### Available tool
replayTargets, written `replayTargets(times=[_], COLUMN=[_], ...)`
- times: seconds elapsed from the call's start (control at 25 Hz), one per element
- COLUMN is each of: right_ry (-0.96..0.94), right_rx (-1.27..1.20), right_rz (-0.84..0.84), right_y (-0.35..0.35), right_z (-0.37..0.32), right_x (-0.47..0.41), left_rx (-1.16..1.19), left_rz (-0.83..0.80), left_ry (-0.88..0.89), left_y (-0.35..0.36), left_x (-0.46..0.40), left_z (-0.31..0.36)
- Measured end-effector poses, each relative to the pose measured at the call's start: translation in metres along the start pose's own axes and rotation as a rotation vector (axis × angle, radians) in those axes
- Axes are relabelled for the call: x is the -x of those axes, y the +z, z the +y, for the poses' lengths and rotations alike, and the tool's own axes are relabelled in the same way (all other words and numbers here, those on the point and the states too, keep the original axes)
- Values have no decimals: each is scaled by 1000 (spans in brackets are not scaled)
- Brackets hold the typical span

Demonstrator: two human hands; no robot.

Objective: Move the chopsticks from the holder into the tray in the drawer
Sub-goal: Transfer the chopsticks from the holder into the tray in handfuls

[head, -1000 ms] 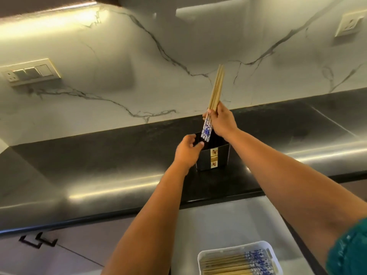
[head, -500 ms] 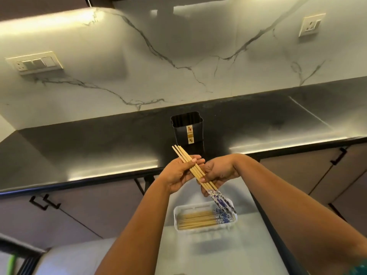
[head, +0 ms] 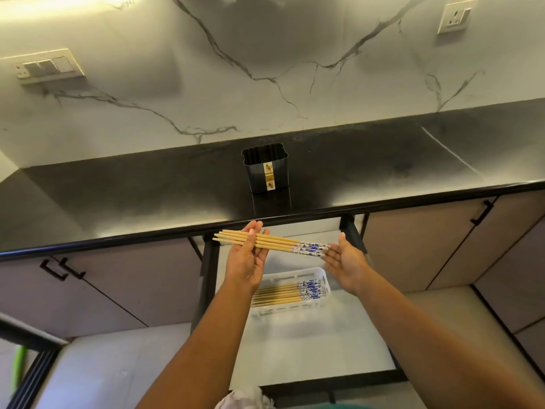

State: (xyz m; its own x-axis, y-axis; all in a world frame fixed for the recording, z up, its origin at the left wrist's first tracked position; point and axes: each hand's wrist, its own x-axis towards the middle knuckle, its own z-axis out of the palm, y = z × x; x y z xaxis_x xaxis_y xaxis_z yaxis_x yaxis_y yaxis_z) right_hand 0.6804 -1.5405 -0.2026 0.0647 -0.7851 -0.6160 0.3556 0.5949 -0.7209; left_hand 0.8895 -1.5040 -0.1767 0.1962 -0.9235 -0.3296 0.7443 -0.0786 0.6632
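Chopsticks point(head: 265, 242) lie level at frame centre: my left hand point(head: 247, 261) pinches their bare ends, my right hand point(head: 345, 264), fingers spread flat, butts the patterned ends to square them, I judge, above the white tray point(head: 320, 274) in the drawer point(head: 354, 335).

Legible text: none. Holder point(head: 264, 168), frame centre: vertical label strip with gold and white motifs, lettering too small to read.

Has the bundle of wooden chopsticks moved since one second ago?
Yes. The bundle of wooden chopsticks moved from upright above the black plastic holder down past the counter edge, now lying level above the white tray.
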Motion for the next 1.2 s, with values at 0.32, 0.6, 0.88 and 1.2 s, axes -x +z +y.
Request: replayTargets(times=[0.32,0.6,0.88,1.2], right_ry=[-29,-772,-1014,-710], right_rx=[49,1053,1886,2211], right_rz=[-75,33,-99,-199], right_y=[14,21,42,9], right_z=[9,33,85,89], right_x=[4,-5,-40,-121], left_rx=[104,5,-45,-238], left_rz=[68,233,313,585], left_ry=[-71,-90,-329,-335], left_y=[-14,-23,-34,-133], left_x=[13,-5,-26,-85], left_z=[-28,-38,-76,-27])
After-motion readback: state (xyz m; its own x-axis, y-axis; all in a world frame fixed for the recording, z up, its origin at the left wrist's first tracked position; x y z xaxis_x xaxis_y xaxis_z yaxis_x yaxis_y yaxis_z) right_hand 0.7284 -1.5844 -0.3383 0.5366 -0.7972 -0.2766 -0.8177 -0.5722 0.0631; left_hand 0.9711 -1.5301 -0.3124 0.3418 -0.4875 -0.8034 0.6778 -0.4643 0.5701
